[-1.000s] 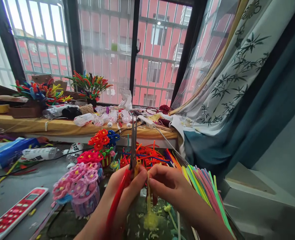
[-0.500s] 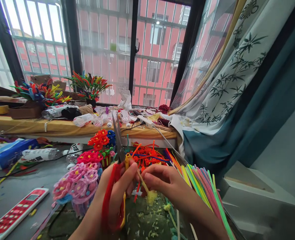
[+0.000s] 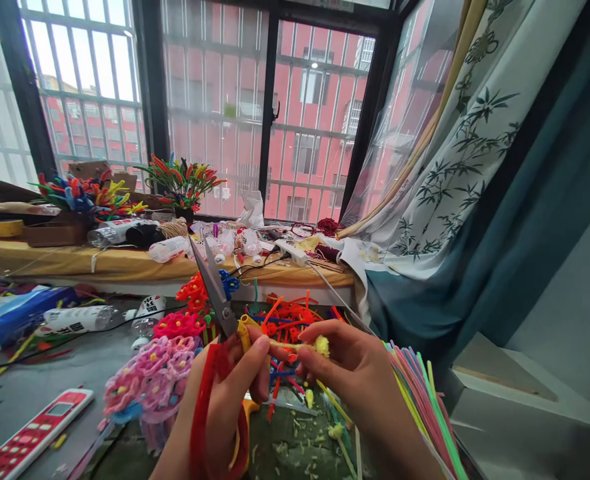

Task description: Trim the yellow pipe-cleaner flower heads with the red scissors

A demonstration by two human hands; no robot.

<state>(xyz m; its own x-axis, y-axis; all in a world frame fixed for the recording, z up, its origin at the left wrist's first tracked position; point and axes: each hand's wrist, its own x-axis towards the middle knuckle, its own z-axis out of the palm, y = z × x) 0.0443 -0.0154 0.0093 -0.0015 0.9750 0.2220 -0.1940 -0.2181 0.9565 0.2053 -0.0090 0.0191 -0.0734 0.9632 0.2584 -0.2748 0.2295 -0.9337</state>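
My left hand (image 3: 227, 393) is closed around scissors (image 3: 218, 300) with red and yellow handles, their blades pointing up and slightly parted. Its thumb and fingertips also pinch one end of a thin yellow pipe cleaner (image 3: 289, 346). At the other end, a fluffy yellow tuft (image 3: 322, 345) sits by the fingertips of my right hand (image 3: 352, 367), which are closed on the stem beside it. Below both hands, yellow clippings (image 3: 299, 443) litter the dark work surface, and another tufted yellow stem (image 3: 335, 432) lies there.
Pink pipe-cleaner flowers (image 3: 155, 373) stand left of my hands, and red-orange pieces (image 3: 295, 320) pile behind. Long coloured pipe cleaners (image 3: 419, 393) lie to the right. A red and white remote (image 3: 35, 433) and plastic bottles (image 3: 82, 320) lie left. A cluttered ledge (image 3: 119, 263) runs below the window.
The tufted stem has swung from pointing down to nearly level, its tuft rising toward my right fingers. The scissors have tilted left, and my right hand has moved up a little.
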